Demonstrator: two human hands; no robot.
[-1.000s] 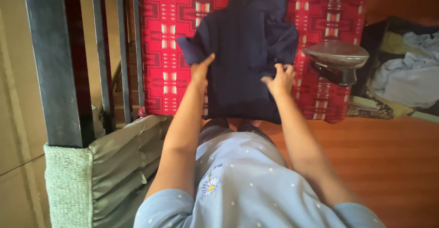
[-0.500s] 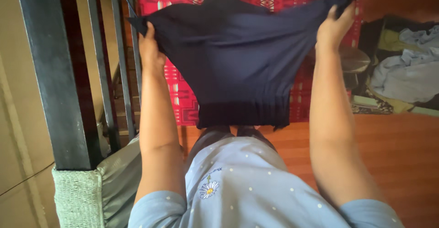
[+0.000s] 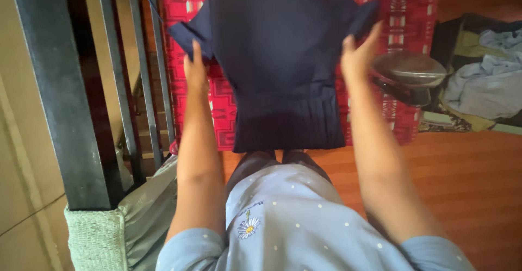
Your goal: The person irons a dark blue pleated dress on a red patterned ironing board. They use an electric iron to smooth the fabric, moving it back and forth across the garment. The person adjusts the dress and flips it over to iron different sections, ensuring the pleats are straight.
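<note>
A dark navy garment [image 3: 280,59] with a pleated lower part lies spread on a red patterned cloth [image 3: 190,10]. My left hand [image 3: 194,64] rests at the garment's left side, just under its folded sleeve, fingers stretched out. On the right side my right hand [image 3: 358,54] touches the garment below the other sleeve, fingers also extended. Neither hand has a visible grip on the fabric. The garment's hem hangs over the near edge of the red cloth.
A metal iron [image 3: 409,74] sits on the red cloth to the right. A heap of pale clothes [image 3: 481,86] lies further right. Dark railing bars [image 3: 54,86] stand at the left, above a green padded bundle [image 3: 141,216]. Wooden floor [image 3: 467,178] is below.
The garment, held up and stretched wide half a second ago, has come down onto the red cloth. Both hands have moved inward and lower, and their fingers have opened.
</note>
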